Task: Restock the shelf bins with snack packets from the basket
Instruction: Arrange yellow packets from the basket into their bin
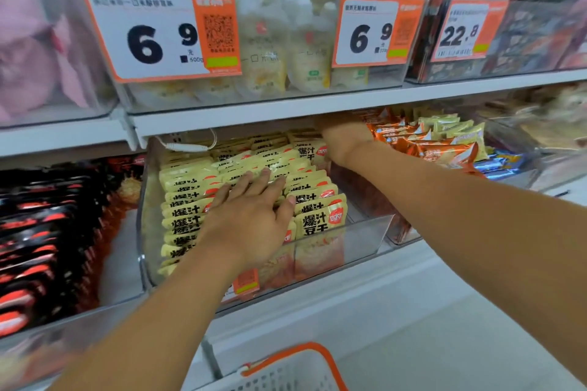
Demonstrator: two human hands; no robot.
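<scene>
The yellow snack packets (254, 187) stand packed in rows in the clear bin (365, 232) on the lower shelf. The left hand (251, 216) presses flat on them, fingers straight. The right hand (343, 140), at one o'clock, reaches to the bin's back under the upper shelf (286, 105); its fingers are hidden. Little headroom there: packets could topple or snag. The basket (286, 368) waits at six o'clock.

The left hand (251, 219) lies flat on yellow snack packets (317, 219) in the clear bin (365, 238); the right hand (344, 140) reaches toward the bin's back edge.
</scene>
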